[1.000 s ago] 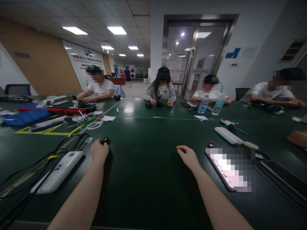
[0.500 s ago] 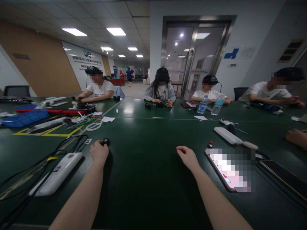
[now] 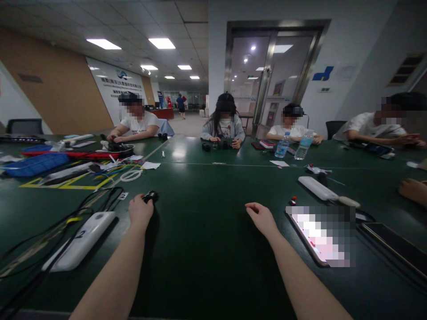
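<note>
**A:** so what are the hands up to at this dark green table (image 3: 207, 271)?

**B:** they're well apart. The left hand (image 3: 140, 212) is pinching a small black plastic part (image 3: 151, 196) in its fingertips, out on the near left of the table (too small to tell what the part actually is). The right hand (image 3: 262, 218) is open and empty, fingers loosely curled, over on the near right.

**A:** what's around the left one?

**B:** just left of it lies a white rounded plastic block marked with a 2 (image 3: 80, 242), with thin black cables (image 3: 56, 222) running alongside.

**A:** and the right?

**B:** a phone with a bright pixelated screen (image 3: 320, 235) lies just beside it, with a long white power strip (image 3: 316, 188) beyond that and a tiny red-and-black part (image 3: 292, 200) between the strip and the phone.

**A:** anything farther off?

**B:** a blue plastic tray (image 3: 35, 164) and a white coil of tubing (image 3: 130, 175) sit on the far left. Across the table, a person in a grey cardigan (image 3: 223, 130) has both hands on small dark parts (image 3: 213, 145), and two clear plastic water bottles (image 3: 293, 145) stand to the far right
</note>
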`<state>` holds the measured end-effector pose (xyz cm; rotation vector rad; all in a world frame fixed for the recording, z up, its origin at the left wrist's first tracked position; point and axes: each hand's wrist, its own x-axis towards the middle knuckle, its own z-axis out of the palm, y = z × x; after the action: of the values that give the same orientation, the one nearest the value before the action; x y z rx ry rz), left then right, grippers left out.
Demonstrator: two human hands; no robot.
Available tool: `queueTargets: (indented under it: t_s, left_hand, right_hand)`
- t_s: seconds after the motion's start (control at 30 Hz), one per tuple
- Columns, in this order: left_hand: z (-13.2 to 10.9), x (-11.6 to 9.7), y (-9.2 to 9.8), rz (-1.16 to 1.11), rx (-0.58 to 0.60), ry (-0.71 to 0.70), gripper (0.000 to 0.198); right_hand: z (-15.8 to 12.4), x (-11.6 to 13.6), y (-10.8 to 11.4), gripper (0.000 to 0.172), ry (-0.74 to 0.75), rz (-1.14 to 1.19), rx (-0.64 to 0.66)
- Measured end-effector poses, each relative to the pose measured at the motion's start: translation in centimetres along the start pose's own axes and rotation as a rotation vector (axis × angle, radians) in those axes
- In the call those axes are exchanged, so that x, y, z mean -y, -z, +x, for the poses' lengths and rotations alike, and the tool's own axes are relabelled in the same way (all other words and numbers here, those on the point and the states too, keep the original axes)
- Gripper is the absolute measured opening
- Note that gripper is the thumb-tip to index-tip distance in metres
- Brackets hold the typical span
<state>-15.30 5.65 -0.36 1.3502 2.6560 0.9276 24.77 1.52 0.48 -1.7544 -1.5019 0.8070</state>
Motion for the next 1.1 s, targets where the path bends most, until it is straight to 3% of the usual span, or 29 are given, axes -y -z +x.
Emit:
queueTargets:
  t_s: [0.3,0.47,0.6,0.67,0.8,0.87,0.97,1.1]
  left_hand:
    - [-0.1,0.0,0.1,0.028,-0.023,-0.002,0.043]
    - [-0.5,-0.8,0.3,-0.013,0.058,0.003,0.046]
    - [-2.5,-3.0,-0.5,-0.061,0.156,-0.139,0.045]
    - [-4.4,-4.6,-1.2,-0.132,0.277,-0.254,0.047]
    - [-9.2,-7.6,-1.9,-0.396,0.719,-0.583,0.050]
    - [-11.1,-8.6,-1.9,-0.472,0.878,-0.699,0.051]
    - [-12.6,-9.2,-1.6,-0.533,0.991,-0.775,0.055]
    - [-12.7,-9.1,-1.4,-0.588,1.012,-0.796,0.055]
  right_hand:
    - [0.2,-0.3,-0.1,0.022,-0.004,0.066,-0.038]
    - [0.2,-0.5,-0.3,0.020,0.009,0.105,-0.049]
    - [0.3,-0.5,-0.3,0.021,0.016,0.074,-0.051]
    - [0.4,-0.5,-0.4,0.021,0.030,0.052,-0.042]
    - [0.0,-0.4,-0.7,0.022,0.099,0.026,-0.034]
    - [-0.4,0.0,-0.9,0.022,0.180,0.017,-0.008]
    - [-1.2,1.1,-1.3,0.024,0.335,0.008,0.118]
    - [-2.4,2.6,-1.4,0.030,0.413,-0.026,0.341]
